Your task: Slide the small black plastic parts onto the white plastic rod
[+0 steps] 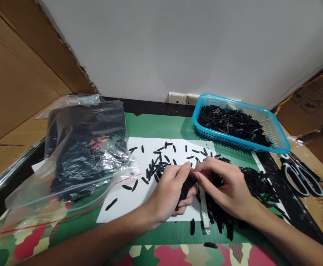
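Observation:
My left hand (172, 192) is closed around several small black pieces (187, 187), which show between its fingers and thumb. Touching its thumb side, my right hand (224, 181) has thumb and forefinger pinched together; whatever lies between those fingertips is too small to make out. Both hands are over a white sheet (133, 166) scattered with black pieces. Beneath and beyond my right hand lies a heap of black pieces (258, 184). A narrow clear plastic strip (205, 214) sticks out below the hands.
A zip bag (86, 166) of black pieces lies at left. At the back right stands a blue basket (241, 145) holding black pieces. Scissors (301, 177) rest on the right edge. Cardboard boxes (20, 74) flank the green work surface (156, 125), with a wall behind.

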### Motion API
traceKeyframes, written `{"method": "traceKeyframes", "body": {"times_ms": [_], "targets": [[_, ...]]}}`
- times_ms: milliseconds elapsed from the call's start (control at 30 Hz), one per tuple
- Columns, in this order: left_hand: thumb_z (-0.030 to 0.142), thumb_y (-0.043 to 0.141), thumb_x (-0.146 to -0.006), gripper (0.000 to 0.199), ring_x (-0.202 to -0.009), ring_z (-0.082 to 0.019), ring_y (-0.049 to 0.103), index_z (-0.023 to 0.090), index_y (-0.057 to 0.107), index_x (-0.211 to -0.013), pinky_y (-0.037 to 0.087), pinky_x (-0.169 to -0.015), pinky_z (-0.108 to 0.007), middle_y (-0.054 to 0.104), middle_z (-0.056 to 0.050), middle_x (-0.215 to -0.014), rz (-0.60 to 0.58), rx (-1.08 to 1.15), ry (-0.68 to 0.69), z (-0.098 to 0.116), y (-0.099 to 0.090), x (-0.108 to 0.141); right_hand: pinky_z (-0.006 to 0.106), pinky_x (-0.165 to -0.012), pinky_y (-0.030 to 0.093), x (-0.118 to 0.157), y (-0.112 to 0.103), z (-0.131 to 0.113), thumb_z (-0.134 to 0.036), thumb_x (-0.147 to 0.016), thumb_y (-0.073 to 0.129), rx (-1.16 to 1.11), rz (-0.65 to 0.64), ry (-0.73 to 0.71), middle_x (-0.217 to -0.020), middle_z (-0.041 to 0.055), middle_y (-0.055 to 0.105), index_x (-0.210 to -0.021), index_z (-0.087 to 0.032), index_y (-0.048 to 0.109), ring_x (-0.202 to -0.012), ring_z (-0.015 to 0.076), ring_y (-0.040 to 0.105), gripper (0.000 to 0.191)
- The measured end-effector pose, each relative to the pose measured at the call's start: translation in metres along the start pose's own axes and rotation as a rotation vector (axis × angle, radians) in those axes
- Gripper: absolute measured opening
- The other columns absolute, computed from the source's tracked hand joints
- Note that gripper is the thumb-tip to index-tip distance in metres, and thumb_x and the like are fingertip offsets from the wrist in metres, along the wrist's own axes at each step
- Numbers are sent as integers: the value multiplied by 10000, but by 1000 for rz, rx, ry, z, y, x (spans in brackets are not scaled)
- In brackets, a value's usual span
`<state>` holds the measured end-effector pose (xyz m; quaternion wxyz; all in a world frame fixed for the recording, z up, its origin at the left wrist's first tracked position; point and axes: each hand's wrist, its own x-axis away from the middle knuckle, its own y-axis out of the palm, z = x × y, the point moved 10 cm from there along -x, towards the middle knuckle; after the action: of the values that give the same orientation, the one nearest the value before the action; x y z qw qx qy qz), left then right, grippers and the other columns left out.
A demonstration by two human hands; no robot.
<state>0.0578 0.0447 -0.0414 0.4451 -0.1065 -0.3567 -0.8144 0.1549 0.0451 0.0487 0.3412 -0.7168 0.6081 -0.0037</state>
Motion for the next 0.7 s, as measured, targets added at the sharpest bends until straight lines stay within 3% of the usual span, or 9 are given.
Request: {"method": "traceKeyframes", "body": {"times_ms": [100,200,333,500,700], "targets": [[712,659,-910,529,-396,-32,308,207,522,-830,200,-312,-92,475,67,-576,26,20,-6,-1,-3,-1,254,-636,466,0,2,-5,-155,-1006,645,-8,-12,-62,-793,-5,648,-1045,-170,695,-676,119,588,65],[722,700,-867,536,-387,-34,322,212,534,-869,203,-310,-92,498,65,-563,89,33,-22,-3,-8,-1,265,-647,472,1,3,-12,-173,-958,715,32,-15,-140,-816,5,662,-1114,-153,696,-697,128,601,159],[711,745,-822,540,-383,-46,318,239,508,-934,206,-313,-94,505,73,-519,130,48,-43,-5,-12,1,271,-613,461,1,3,-10,-158,-975,673,59,-25,-126,-811,14,647,-1081,-152,709,-688,134,595,113],[685,734,-839,517,-378,-46,277,252,505,-1007,195,-318,-104,501,87,-512,141,78,-42,-4,-15,1,300,-690,542,2,4,-10,-137,-996,655,52,-84,-208,-949,70,703,-1165,-167,734,-794,169,662,189],[628,723,-874,444,-383,-49,266,235,565,-1009,194,-310,-110,479,92,-521,129,108,-33,2,-16,1,295,-699,569,0,-9,-13,-98,-995,676,24,19,-244,-944,66,667,-1081,-177,725,-825,170,666,127]]}}
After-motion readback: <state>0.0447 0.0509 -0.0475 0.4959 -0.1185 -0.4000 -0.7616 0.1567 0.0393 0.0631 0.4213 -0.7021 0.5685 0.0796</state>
